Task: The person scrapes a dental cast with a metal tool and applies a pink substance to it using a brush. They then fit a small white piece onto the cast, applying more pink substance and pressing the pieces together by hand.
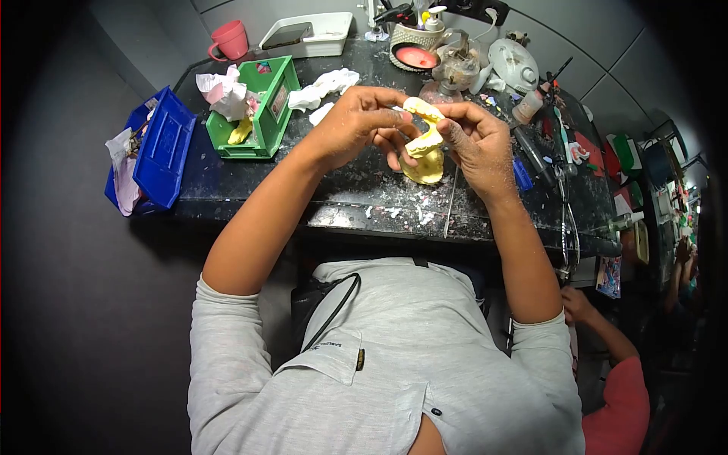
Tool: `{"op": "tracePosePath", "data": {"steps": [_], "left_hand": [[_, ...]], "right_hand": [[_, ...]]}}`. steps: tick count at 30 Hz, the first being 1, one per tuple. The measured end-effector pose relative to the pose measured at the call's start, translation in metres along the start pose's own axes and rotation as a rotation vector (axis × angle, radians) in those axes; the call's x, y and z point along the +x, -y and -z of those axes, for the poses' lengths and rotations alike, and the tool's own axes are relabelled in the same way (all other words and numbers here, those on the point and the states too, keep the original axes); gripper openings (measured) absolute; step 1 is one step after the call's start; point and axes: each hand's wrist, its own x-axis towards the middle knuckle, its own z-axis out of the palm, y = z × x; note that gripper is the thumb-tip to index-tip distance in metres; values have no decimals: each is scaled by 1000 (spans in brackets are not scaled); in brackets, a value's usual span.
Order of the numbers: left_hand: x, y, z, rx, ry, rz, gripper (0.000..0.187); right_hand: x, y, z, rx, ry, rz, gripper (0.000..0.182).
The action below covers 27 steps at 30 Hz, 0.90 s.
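Observation:
Between my hands, above the front of the bench, is a yellow U-shaped dental cast (426,141) with a row of teeth along its arch. My left hand (362,125) grips its left side, thumb and fingers bent around it. On the opposite side, my right hand (479,148) pinches the arch between thumb and fingers; white dust covers its skin. A second yellow plaster piece (426,170) shows just below the cast, partly hidden by it. Beside it, a thin metal tool (451,203) lies pointing toward the bench edge.
The black bench (258,186) carries plaster crumbs. At left stand a green bin (277,114) and a blue box (165,148), both with paper. A glass burner (457,64), pink bowl (415,56) and white tray (326,38) are behind. Another person's red sleeve (622,406) appears lower right.

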Motion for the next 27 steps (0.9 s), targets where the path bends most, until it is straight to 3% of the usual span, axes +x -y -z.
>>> {"op": "tracePosePath", "data": {"steps": [2,5,27], "left_hand": [[-1,0,-3,63,-17,-19,31],[0,1,-3,47,-15,-14,28],[0,2,-6,109,-82,-46,30]], "right_hand": [[-2,9,-1,40,-2,-154,27],[-1,12,-1,2,-8,-186,25],[-1,12,-2,-73,-17,-156,25]]}}
